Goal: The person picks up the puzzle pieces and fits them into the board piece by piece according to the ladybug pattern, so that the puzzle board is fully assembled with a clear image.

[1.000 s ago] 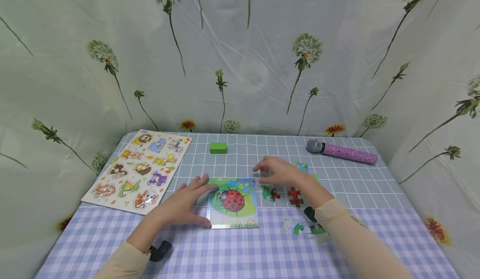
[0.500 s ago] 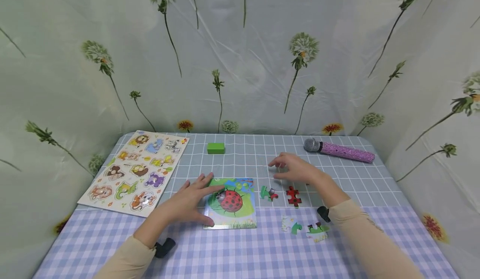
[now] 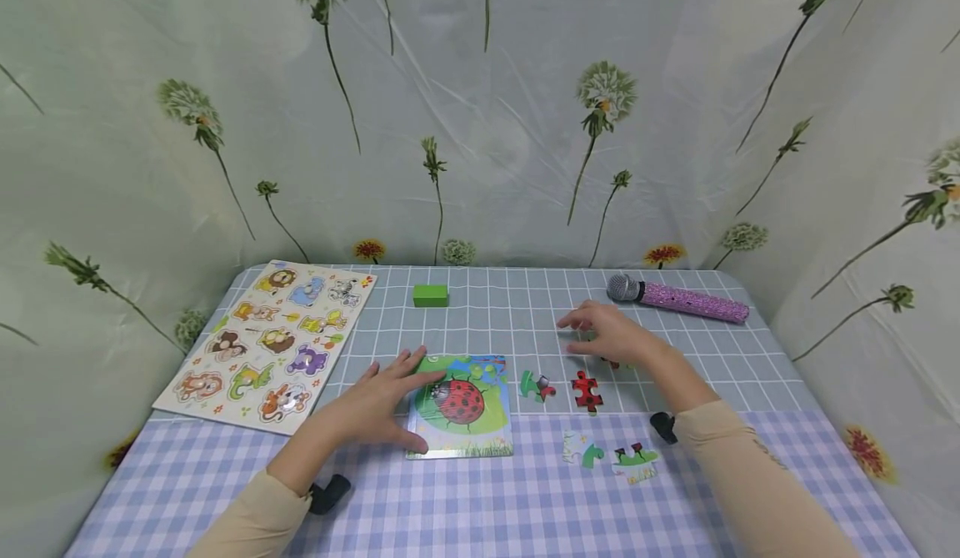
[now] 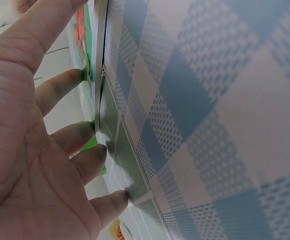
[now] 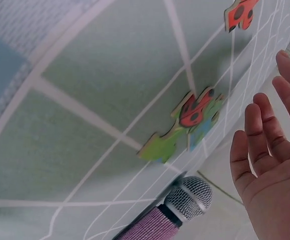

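Note:
A square ladybug puzzle board (image 3: 461, 408) lies on the table in the head view. My left hand (image 3: 375, 408) spreads over its left side, index finger and thumb touching the board. In the left wrist view, the fingers look straight and apart beside the board's edge. My right hand (image 3: 611, 333) hovers to the right of the board, holding nothing, its fingers slightly bent. Below it lie jigsaw pieces; one red-and-black piece (image 5: 192, 112) with green and blue ones shows in the right wrist view. Nearer the board are a green-and-red piece (image 3: 536, 386) and a red piece (image 3: 587, 393).
Two pale-green jigsaw pieces, a left one (image 3: 592, 456) and a right one (image 3: 636, 459), lie on the checked cloth. An animal peg puzzle (image 3: 255, 341) is at left, a green block (image 3: 431, 295) behind, a pink glittery microphone (image 3: 686, 301) at back right.
My right hand has moved right, away from the board's top edge to above the loose pieces. The left hand has stayed at the board. The head view has shifted slightly.

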{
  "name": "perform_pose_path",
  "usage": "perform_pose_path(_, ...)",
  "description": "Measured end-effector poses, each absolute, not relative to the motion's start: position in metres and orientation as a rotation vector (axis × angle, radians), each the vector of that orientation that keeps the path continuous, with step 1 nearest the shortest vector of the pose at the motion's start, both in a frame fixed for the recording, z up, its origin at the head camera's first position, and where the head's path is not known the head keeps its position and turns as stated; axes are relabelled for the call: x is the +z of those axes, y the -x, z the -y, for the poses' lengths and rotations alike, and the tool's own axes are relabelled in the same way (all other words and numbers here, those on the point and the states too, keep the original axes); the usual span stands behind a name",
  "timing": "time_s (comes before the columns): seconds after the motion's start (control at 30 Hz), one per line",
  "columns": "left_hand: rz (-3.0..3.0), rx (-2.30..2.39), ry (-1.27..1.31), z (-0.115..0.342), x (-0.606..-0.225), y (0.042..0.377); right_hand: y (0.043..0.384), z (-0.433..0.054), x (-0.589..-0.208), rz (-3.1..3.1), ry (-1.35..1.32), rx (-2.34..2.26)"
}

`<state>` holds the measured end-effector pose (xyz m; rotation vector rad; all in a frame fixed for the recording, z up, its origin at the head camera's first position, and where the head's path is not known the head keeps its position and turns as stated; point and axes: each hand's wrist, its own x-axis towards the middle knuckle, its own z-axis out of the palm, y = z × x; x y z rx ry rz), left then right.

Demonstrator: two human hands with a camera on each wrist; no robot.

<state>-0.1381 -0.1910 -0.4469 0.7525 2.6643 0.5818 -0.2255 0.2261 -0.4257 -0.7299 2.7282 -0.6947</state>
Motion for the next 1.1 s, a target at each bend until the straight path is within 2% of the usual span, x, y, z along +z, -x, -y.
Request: perform_pose_path(1.1, -2.659, 0.599, -0.759, 0.193, -0.449, 0.138, 0.236, -0.266, -0.431, -2.749, 0.514, -0.7)
